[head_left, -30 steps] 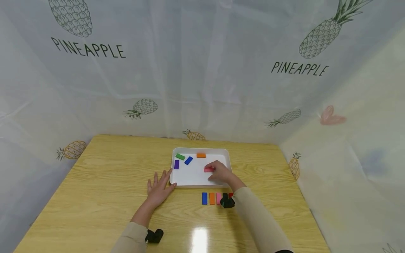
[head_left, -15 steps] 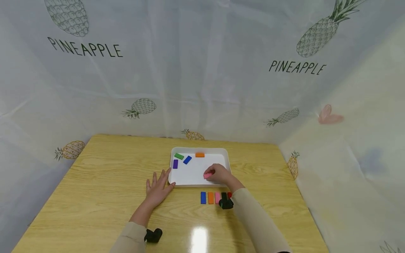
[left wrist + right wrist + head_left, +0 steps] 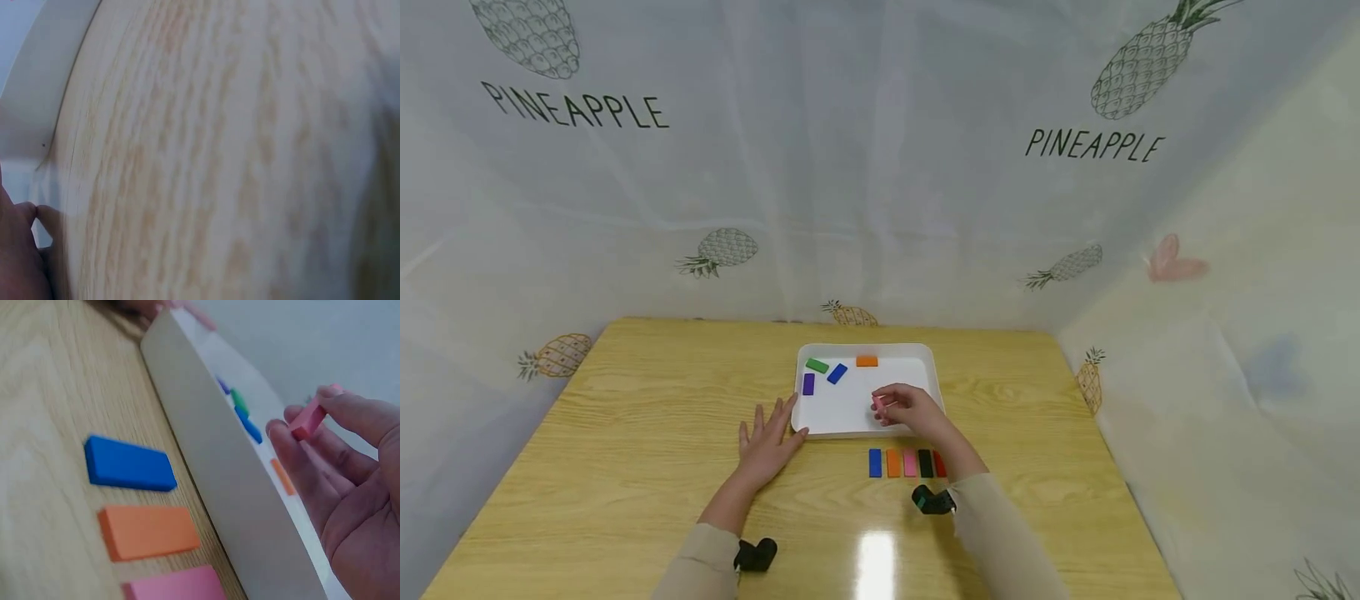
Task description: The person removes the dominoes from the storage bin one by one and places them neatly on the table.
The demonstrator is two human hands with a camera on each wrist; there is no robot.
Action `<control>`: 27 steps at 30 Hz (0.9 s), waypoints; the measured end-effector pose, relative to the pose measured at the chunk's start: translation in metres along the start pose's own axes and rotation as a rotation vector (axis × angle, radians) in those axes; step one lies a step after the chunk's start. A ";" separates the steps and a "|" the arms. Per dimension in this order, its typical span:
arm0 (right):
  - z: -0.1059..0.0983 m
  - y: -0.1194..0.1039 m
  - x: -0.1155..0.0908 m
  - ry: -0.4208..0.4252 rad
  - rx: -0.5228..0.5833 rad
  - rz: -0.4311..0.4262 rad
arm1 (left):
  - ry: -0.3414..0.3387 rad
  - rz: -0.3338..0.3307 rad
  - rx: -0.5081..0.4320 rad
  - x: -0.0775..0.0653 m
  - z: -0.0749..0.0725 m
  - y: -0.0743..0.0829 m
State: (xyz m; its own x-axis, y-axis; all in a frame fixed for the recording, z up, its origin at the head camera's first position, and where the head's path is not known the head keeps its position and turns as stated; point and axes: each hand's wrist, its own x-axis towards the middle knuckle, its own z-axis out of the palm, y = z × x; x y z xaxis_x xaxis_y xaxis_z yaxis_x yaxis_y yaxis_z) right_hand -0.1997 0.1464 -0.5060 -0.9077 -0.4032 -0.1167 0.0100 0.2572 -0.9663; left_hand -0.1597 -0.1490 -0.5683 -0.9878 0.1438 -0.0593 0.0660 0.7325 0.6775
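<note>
Head view, centre: right hand [image 3: 917, 410] pinches pink block [image 3: 879, 406] between thumb and fingers, over white tray [image 3: 842, 417]; block's long axis steep, upper left to lower right. Right wrist view gets the grip clearer: block slants lower left to upper right, lower end face visible. Left hand [image 3: 765, 450] at tray's lower-left corner, fingers straight, spread. Left wrist view mostly counter [image 3: 206, 156]; hand there blurry, cut off lower left. Below tray, head view has blue block [image 3: 875, 463], orange block [image 3: 892, 463], second pink block [image 3: 910, 463], black block [image 3: 926, 464], red block [image 3: 940, 464]; right wrist view catches three, last cropped at bottom.
</note>
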 end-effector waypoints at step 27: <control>0.054 0.024 -0.088 0.287 0.183 -0.018 | -0.018 0.007 -0.024 0.000 -0.003 0.001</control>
State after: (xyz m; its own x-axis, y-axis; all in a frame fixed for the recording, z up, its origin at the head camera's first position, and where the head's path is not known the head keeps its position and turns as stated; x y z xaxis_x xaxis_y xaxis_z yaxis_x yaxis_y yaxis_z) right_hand -0.0972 0.1406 -0.5317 -0.9891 -0.1363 -0.0554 0.0448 0.0801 -0.9958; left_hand -0.1599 -0.1509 -0.5655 -0.9846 0.1612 -0.0673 0.0695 0.7151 0.6955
